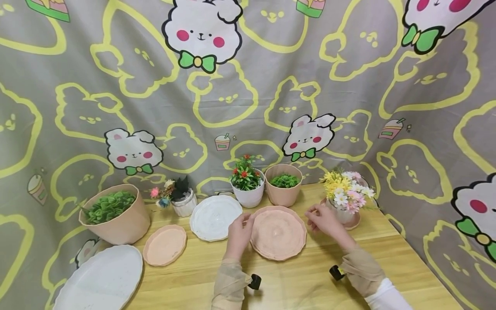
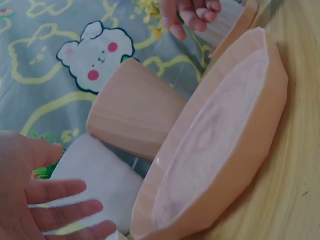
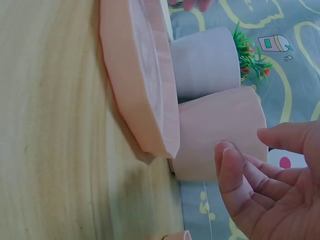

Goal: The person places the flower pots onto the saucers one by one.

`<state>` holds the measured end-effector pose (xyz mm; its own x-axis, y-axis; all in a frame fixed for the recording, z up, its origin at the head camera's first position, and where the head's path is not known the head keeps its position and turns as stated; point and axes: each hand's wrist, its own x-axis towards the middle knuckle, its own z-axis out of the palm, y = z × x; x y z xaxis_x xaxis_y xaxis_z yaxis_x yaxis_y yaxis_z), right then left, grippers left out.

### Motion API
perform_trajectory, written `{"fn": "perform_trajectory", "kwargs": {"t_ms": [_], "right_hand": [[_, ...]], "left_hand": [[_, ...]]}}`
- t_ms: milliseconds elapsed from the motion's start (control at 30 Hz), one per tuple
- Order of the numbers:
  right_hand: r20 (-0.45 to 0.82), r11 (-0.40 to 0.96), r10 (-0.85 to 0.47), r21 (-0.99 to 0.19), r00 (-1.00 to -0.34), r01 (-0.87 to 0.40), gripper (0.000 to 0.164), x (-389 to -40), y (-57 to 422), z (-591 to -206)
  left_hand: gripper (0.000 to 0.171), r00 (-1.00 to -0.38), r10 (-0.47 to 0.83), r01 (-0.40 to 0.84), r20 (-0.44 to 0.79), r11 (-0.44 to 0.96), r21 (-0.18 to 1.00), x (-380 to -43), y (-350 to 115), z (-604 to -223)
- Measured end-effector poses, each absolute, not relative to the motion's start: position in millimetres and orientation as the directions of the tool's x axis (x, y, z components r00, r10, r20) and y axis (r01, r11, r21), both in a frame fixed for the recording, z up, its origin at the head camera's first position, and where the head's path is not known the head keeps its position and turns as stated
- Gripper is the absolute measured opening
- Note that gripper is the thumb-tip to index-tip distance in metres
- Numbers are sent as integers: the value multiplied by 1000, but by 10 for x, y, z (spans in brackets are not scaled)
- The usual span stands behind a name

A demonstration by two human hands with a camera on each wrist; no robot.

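A round pink plant saucer (image 1: 278, 233) with a scalloped rim lies on the table between my two hands. At its left edge is my left hand (image 1: 239, 234); in the left wrist view the fingers (image 2: 70, 217) are spread and hold nothing. My right hand (image 1: 324, 219) hovers off the saucer's right side, close to a pot of yellow, white and pink flowers (image 1: 346, 193). Loosely bent fingers (image 3: 232, 170) with nothing between them show in the right wrist view. Behind the saucer stand a pink pot (image 1: 284, 187) with green leaves and a white pot (image 1: 248, 191) with red flowers.
Left of my left hand lie a white saucer (image 1: 215, 217), a small pink saucer (image 1: 165, 245) and a large white one (image 1: 100, 280). A big pink pot (image 1: 120, 219) and a small white pot (image 1: 185, 204) stand behind them. A patterned cloth (image 1: 232, 99) hangs along the table's back.
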<state>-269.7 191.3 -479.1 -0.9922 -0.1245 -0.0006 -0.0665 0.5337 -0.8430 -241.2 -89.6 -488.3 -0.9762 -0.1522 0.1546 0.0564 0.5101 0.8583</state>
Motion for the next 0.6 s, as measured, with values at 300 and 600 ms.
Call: {"fn": "perform_trajectory", "kwargs": {"t_ms": [300,600], "right_hand": [[27,523,-124,-848,-992,-88,23,-2744,1906,-4762],[49,562,-74,-823,-996,-82,24,-2853,1845,-4645]], "left_hand": [[43,-984,-163,-32,71,553,833,-2448,-941,-4988],[47,-988,-153,-74,17,562,824,-2460,-960,-5063]]}}
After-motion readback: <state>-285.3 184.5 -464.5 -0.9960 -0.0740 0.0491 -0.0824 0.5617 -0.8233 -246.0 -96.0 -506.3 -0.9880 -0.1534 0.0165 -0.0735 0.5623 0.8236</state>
